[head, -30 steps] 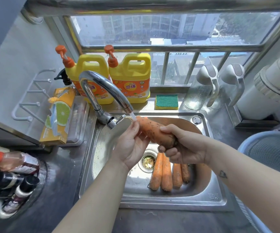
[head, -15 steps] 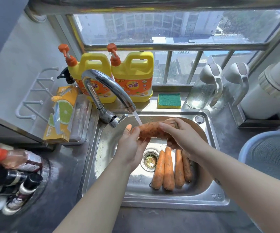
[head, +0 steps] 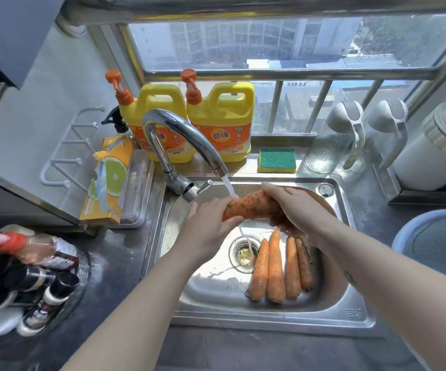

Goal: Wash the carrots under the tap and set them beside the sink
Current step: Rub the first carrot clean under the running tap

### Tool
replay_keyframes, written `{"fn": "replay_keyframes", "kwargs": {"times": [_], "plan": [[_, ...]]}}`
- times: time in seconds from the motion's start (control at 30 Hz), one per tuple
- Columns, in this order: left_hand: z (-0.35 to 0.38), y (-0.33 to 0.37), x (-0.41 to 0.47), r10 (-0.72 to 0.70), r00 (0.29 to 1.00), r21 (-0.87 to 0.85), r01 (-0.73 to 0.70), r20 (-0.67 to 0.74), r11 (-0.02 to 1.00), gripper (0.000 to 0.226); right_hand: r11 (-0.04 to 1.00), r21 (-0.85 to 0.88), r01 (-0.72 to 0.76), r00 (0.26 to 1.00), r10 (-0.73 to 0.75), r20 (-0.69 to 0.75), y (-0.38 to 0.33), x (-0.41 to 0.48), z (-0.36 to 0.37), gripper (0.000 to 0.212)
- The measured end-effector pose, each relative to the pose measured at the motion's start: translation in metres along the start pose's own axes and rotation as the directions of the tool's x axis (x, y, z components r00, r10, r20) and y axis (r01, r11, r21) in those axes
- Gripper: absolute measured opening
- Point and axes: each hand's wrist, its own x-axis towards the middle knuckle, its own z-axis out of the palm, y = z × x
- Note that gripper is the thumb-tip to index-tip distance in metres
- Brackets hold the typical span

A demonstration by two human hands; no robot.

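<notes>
Right grip (head: 294, 207) wraps the thick end and left grip (head: 208, 226) curls round the tip of the soil-flecked orange carrot (head: 248, 207) under the stream of the curved chrome tap (head: 179, 129) above the steel sink (head: 270, 321); stiff, light, likely slippery when wet, it seems best held at both ends.

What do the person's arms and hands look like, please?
Both forearms are bare, with no sleeves in view. The left hand and right hand wear no gloves, and no rings or watch show. A small dark mark, perhaps a tattoo, sits on the right forearm.
</notes>
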Motion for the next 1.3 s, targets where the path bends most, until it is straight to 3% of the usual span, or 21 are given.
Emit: {"fn": "replay_keyframes", "kwargs": {"times": [0.1, 0.2, 0.3, 0.4, 0.47, 0.57, 0.63, 0.8, 0.9, 0.97, 1.07, 1.2, 1.23, 1.3], "plan": [[-0.001, 0.004, 0.010, 0.018, 0.993, -0.228, 0.009, 0.118, 0.974, 0.031, 0.999, 0.048, -0.014, 1.000, 0.015, -0.006, -0.002, 0.005, -0.005, 0.043], [-0.002, 0.010, 0.015, 0.002, 0.986, -0.351, 0.057, 0.168, 0.935, 0.027, 0.995, 0.089, -0.042, 0.999, 0.044, -0.019, 0.002, 0.006, -0.007, 0.043], [0.001, 0.011, 0.020, -0.089, 0.982, -0.484, 0.161, 0.167, 0.860, 0.040, 0.994, 0.102, -0.034, 0.998, 0.039, -0.049, 0.007, 0.003, -0.002, 0.041], [0.003, 0.014, 0.024, -0.299, 0.922, -0.623, 0.387, 0.246, 0.679, 0.038, 0.998, 0.056, 0.015, 0.998, -0.011, -0.066, 0.008, 0.000, 0.005, 0.036], [0.000, 0.018, 0.022, -0.362, 0.863, -0.677, 0.503, 0.354, 0.537, 0.036, 0.998, 0.040, 0.037, 0.996, -0.034, -0.082, 0.007, 0.000, 0.006, 0.035], [-0.004, 0.017, 0.017, -0.162, 0.905, -0.785, 0.423, 0.394, 0.453, 0.033, 0.996, 0.092, 0.024, 0.994, -0.014, -0.109, 0.006, 0.007, 0.002, 0.035], [-0.006, 0.019, 0.014, -0.070, 0.938, -0.804, 0.327, 0.339, 0.497, 0.023, 0.989, 0.148, 0.002, 0.992, 0.017, -0.124, 0.004, 0.010, 0.000, 0.035], [0.003, 0.024, 0.017, -0.198, 0.966, -0.785, 0.251, 0.166, 0.566, 0.022, 0.983, 0.182, 0.029, 0.990, -0.004, -0.138, -0.001, 0.009, 0.004, 0.032], [0.005, 0.030, 0.023, -0.365, 0.918, -0.821, 0.324, 0.153, 0.470, 0.023, 0.991, 0.120, 0.066, 0.989, -0.048, -0.142, 0.000, 0.006, 0.007, 0.034], [0.002, 0.028, 0.018, -0.274, 0.923, -0.870, 0.355, 0.269, 0.342, 0.023, 0.993, 0.092, 0.077, 0.985, -0.062, -0.158, 0.000, 0.004, 0.005, 0.034], [-0.002, 0.021, 0.007, -0.100, 0.944, -0.868, 0.329, 0.315, 0.371, 0.028, 0.992, 0.103, 0.077, 0.986, -0.061, -0.157, 0.001, 0.001, 0.002, 0.034], [0.002, 0.029, 0.015, -0.281, 0.946, -0.836, 0.281, 0.160, 0.471, 0.023, 0.986, 0.094, 0.135, 0.980, -0.119, -0.159, -0.001, -0.006, 0.009, 0.031], [0.003, 0.030, 0.017, -0.328, 0.932, -0.834, 0.300, 0.153, 0.464, 0.022, 0.985, 0.087, 0.148, 0.978, -0.133, -0.164, -0.001, -0.006, 0.010, 0.031], [0.002, 0.029, 0.017, -0.309, 0.925, -0.881, 0.327, 0.223, 0.343, 0.023, 0.986, 0.074, 0.150, 0.976, -0.136, -0.169, -0.001, -0.006, 0.008, 0.032]]}}
